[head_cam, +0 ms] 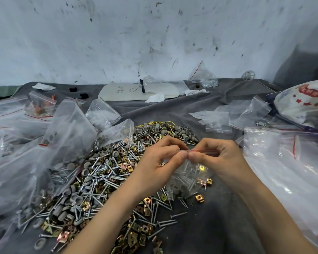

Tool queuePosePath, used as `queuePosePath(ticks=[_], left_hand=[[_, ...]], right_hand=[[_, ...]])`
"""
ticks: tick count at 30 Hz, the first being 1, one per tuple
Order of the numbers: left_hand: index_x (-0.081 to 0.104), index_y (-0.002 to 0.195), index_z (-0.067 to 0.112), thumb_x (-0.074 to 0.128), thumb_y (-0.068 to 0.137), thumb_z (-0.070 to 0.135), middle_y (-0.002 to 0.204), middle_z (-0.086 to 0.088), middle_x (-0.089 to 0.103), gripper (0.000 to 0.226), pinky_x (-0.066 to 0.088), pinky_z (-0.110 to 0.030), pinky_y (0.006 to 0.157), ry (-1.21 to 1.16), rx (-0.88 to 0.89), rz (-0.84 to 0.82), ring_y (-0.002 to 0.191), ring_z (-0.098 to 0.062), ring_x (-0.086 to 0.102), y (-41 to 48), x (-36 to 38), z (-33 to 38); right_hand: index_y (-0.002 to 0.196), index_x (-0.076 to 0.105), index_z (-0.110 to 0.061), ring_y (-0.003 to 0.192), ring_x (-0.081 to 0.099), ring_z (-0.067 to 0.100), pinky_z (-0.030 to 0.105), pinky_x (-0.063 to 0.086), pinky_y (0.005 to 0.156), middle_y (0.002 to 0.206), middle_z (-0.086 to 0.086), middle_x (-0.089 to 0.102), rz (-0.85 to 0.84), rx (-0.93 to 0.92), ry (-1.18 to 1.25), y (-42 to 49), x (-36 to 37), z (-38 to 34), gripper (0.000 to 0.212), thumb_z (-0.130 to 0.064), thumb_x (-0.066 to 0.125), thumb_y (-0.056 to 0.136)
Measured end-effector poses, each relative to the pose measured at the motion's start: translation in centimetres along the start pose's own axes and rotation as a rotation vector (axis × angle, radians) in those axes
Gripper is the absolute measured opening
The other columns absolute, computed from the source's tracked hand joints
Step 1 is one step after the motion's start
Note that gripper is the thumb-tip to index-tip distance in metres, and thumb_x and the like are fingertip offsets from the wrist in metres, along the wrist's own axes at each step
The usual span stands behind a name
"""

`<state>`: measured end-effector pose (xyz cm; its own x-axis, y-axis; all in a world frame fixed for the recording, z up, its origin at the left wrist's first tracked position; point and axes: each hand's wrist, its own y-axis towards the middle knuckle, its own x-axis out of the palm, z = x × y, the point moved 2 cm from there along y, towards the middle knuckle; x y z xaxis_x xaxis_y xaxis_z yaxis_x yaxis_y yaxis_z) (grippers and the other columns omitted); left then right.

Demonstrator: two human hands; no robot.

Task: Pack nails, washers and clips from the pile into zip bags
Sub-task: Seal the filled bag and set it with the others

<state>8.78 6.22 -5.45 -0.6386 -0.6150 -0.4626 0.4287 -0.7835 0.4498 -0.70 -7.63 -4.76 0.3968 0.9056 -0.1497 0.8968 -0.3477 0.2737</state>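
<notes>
Though clear, red-striped zip bag point(189, 174)

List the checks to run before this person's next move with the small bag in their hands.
1. Grip: left hand and right hand both pinch the red zip strip: ok.
2. Contents: nails, a yellow clip and grey washers show through the zip bag: ok.
3. Strip pressed shut along its whole length: cannot tell, fingertips cover the middle.
4. Nothing caught in the strip: cannot tell.
</notes>
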Motion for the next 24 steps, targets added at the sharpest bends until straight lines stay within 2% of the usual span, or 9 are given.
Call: queuePosePath(ticks=[2,7,10,13,15,17,19,22,24], left_hand=[[0.073,0.084,0.006,0.051,0.095,0.027,0.105,0.006,0.059,0.033,0.042,-0.016,0.084,-0.012,-0.009,-0.007,0.098,-0.004,0.058,0.0,0.1,-0.3],[0.071,0.079,0.01,0.049,0.093,0.024,0.106,0.009,0.057,0.03,0.043,-0.016,0.085,-0.014,0.013,0.016,0.099,-0.005,0.058,0.1,0.1,-0.3],[0.071,0.077,0.0,0.054,0.092,0.029,0.105,0.009,0.058,0.037,0.049,-0.026,0.086,-0.051,-0.001,0.058,0.099,-0.008,0.06,-0.1,0.1,-0.7],[0.071,0.078,-0.005,0.055,0.086,0.045,0.102,0.017,0.059,0.053,0.054,-0.03,0.081,-0.13,-0.04,0.097,0.098,-0.007,0.061,-0.2,0.0,-0.9],[0.072,0.071,0.002,0.054,0.083,0.047,0.096,0.022,0.061,0.05,0.051,-0.023,0.078,-0.184,-0.056,0.112,0.095,-0.003,0.06,-0.3,0.0,-1.0],[0.072,0.069,0.018,0.056,0.084,0.044,0.093,0.022,0.063,0.034,0.047,-0.017,0.079,-0.233,-0.067,0.143,0.092,-0.001,0.06,-0.5,0.1,-1.1],[0.072,0.071,0.025,0.057,0.086,0.044,0.094,0.02,0.063,0.028,0.048,-0.019,0.082,-0.27,-0.1,0.164,0.094,-0.003,0.061,-0.6,0.1,-1.5],[0.063,0.096,0.029,0.058,0.083,0.053,0.104,0.012,0.068,0.027,0.056,-0.032,0.089,-0.345,-0.223,-0.001,0.1,-0.009,0.067,-1.0,1.1,-2.2],[0.056,0.112,0.035,0.066,0.087,0.044,0.109,0.011,0.068,0.028,0.054,-0.022,0.088,-0.294,-0.265,-0.113,0.102,-0.002,0.066,-1.0,2.0,-2.6]], right_hand=[[0.07,0.076,-0.023,0.069,0.068,0.006,0.013,0.049,0.063,0.069,0.0,0.073,-0.001,-0.006,0.048,0.0,-0.1,0.2,0.012,-0.032,0.075,0.062],[0.073,0.077,-0.019,0.066,0.065,0.011,0.022,0.051,0.063,0.068,0.002,0.071,0.128,0.013,0.141,-0.2,-0.3,1.5,0.022,-0.038,0.075,0.061],[0.076,0.077,-0.018,0.069,0.066,0.014,0.032,0.052,0.068,0.071,0.002,0.072,0.168,0.035,0.149,-0.2,-0.1,2.0,0.031,-0.043,0.081,0.06],[0.082,0.078,-0.013,0.074,0.068,0.022,0.046,0.052,0.079,0.079,0.009,0.074,0.208,0.075,0.198,-0.2,-0.2,2.5,0.051,-0.058,0.08,0.059],[0.084,0.077,-0.011,0.075,0.069,0.026,0.048,0.052,0.081,0.082,0.015,0.074,0.225,0.073,0.231,-0.2,-0.2,2.7,0.049,-0.057,0.077,0.066],[0.082,0.077,-0.009,0.077,0.071,0.028,0.045,0.053,0.082,0.084,0.017,0.074,0.241,0.065,0.267,-0.1,-0.2,2.8,0.04,-0.048,0.072,0.075],[0.079,0.078,-0.01,0.077,0.071,0.026,0.038,0.055,0.08,0.084,0.016,0.074,0.25,0.077,0.319,0.1,-0.2,2.9,0.036,-0.043,0.064,0.08],[0.074,0.078,-0.014,0.072,0.071,0.019,0.03,0.057,0.073,0.08,0.009,0.075,0.264,0.074,0.375,0.3,0.0,2.8,0.036,-0.039,0.054,0.082],[0.073,0.078,-0.014,0.072,0.071,0.019,0.03,0.057,0.07,0.081,0.008,0.075,0.263,0.075,0.418,0.5,0.2,2.6,0.041,-0.041,0.049,0.085]])
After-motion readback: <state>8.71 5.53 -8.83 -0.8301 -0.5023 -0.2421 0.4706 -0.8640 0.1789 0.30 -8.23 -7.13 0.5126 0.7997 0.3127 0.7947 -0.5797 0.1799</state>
